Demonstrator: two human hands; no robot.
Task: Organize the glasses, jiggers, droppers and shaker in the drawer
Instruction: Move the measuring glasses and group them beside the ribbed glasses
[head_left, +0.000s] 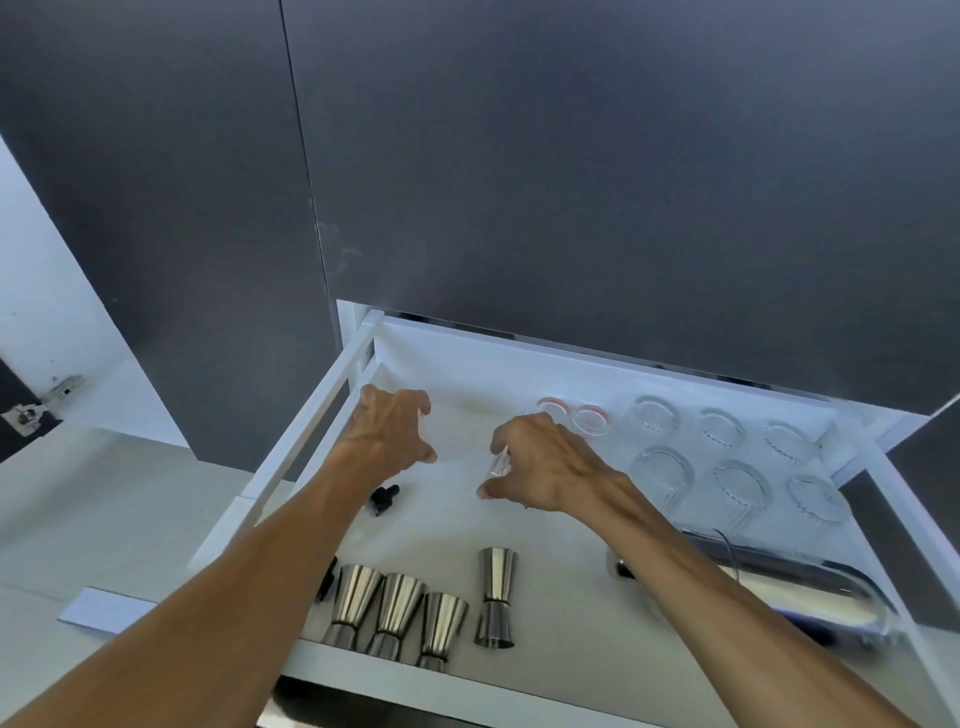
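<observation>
Under the right hand (540, 462), a small clear item (500, 464) was pinched, mostly hidden and hard to identify. A black dropper (383, 498) lay just beneath the left hand (392, 431), whose curled, spread fingers held nothing.

There are no words, numbers or signs to read here. The drawer (519, 353), the shiny jiggers (496, 597) and the glasses (737, 483) have no labels on them.

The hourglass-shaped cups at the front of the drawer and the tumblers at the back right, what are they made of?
The jiggers look like polished steel: silvery, with sharp mirror-like reflections. The tumblers look like clear glass, possibly hard plastic: see-through, with ribbed sides catching light. The drawer itself seems white-painted or laminated board, matte.
</observation>
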